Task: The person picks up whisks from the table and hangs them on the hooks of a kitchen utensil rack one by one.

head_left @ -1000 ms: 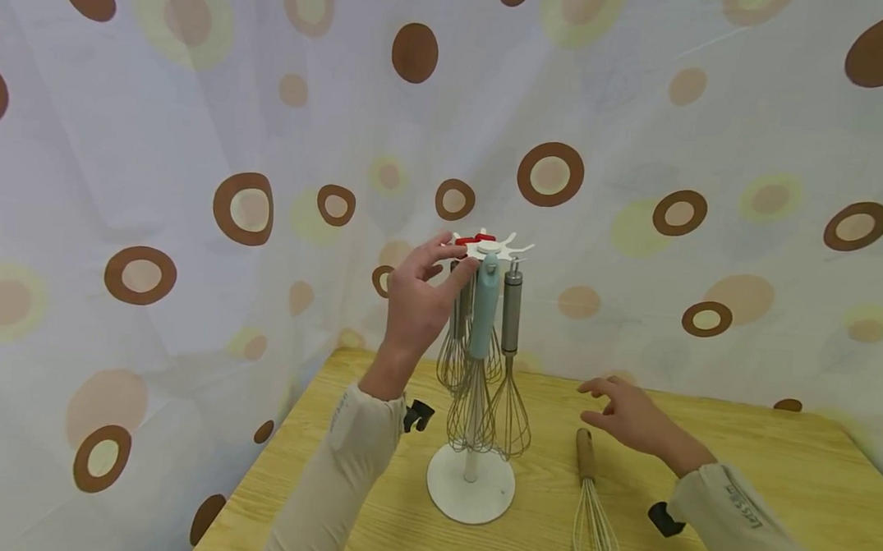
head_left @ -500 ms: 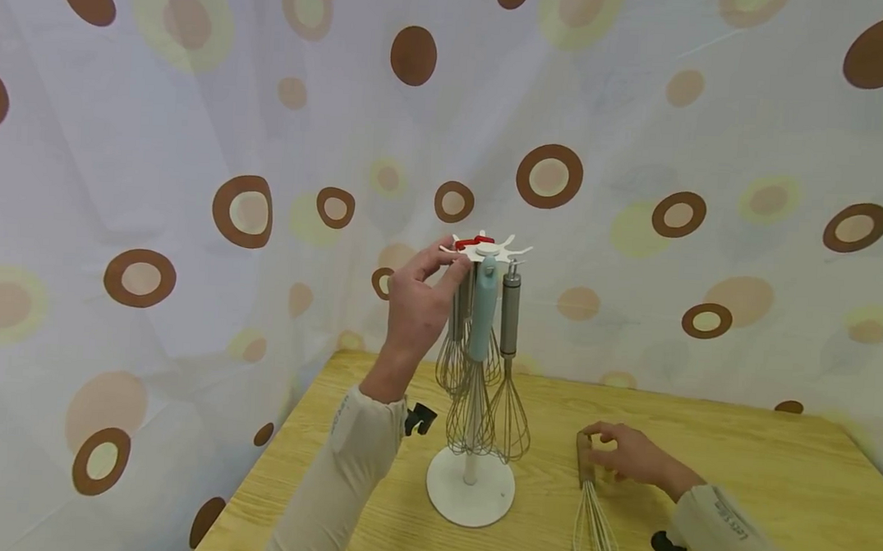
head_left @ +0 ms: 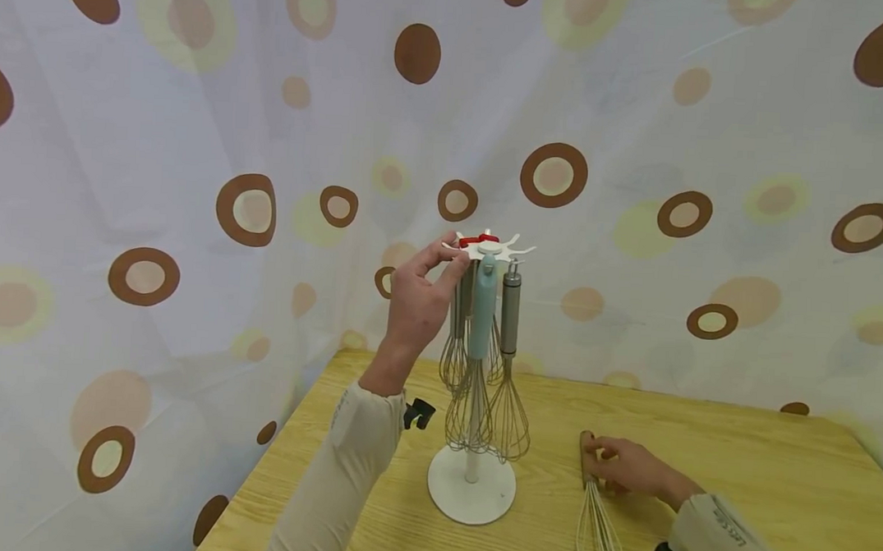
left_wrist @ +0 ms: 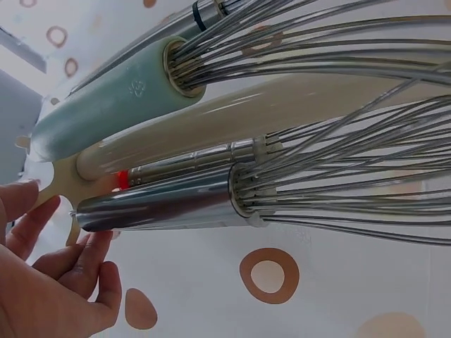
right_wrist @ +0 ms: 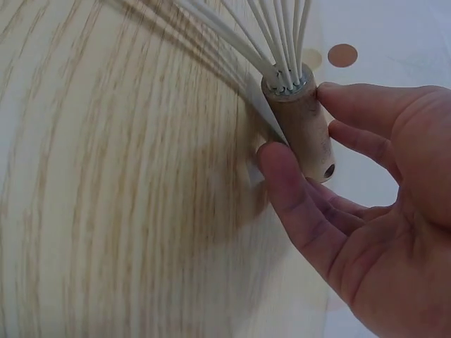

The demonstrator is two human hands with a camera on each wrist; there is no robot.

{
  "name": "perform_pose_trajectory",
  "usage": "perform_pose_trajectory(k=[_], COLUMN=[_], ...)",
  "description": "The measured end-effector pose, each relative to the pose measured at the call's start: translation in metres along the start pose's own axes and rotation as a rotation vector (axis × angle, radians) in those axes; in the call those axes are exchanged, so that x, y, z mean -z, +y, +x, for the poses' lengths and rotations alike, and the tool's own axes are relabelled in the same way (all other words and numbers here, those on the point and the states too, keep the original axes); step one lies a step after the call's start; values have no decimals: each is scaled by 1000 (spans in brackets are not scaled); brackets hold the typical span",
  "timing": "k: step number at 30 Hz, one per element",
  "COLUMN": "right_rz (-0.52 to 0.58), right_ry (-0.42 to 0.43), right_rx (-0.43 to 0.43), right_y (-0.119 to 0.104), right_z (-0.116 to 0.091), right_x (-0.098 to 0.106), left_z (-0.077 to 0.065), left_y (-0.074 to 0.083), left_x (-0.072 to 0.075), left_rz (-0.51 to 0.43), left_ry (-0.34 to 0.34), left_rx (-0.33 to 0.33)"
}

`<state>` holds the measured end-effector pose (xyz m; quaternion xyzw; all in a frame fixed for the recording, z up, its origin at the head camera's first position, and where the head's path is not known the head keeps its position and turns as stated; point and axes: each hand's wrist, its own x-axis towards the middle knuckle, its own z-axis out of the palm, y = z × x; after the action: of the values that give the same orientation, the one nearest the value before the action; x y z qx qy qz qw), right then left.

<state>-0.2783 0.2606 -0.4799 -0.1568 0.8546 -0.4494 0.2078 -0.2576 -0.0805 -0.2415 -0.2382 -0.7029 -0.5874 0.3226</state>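
Note:
My left hand (head_left: 420, 303) pinches an arm of the white hook crown on top of the whisk stand (head_left: 471, 507). In the left wrist view, the thumb and fingers meet at the crown beside a steel-handled whisk (left_wrist: 165, 203). A whisk with a light-blue handle (head_left: 483, 310) hangs at the front, a grey-handled whisk (head_left: 510, 315) to its right. My right hand (head_left: 634, 467) holds the wooden handle of a white-wired whisk (head_left: 599, 533) lying on the table. In the right wrist view, thumb and fingers sit on either side of this wooden handle (right_wrist: 301, 123).
Red clips (head_left: 480, 241) sit on the hook crown. Wood-grain table (head_left: 744, 461) lies under the stand, and a dotted curtain (head_left: 605, 94) hangs behind it. Black camera mounts show at both wrists.
My right hand has come down from above the table and taken hold of the wooden whisk handle. The left fingers have closed in on the crown's arm.

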Motion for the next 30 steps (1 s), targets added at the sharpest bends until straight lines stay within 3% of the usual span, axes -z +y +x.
perform_pose_trajectory(k=[16,23,30], right_rz=[16,-41,12], right_ry=[-5,-3,8], right_rx=[43,54,37], right_y=[7,3,5], right_z=[5,5,7], right_x=[-5,-5,-6], left_z=[7,9,10], left_y=[-11,-17,-18], left_x=[6,7,9], left_rz=[-50,-98,-113], left_ry=[-38,-55,-65], left_rx=[-4,-11,-15])
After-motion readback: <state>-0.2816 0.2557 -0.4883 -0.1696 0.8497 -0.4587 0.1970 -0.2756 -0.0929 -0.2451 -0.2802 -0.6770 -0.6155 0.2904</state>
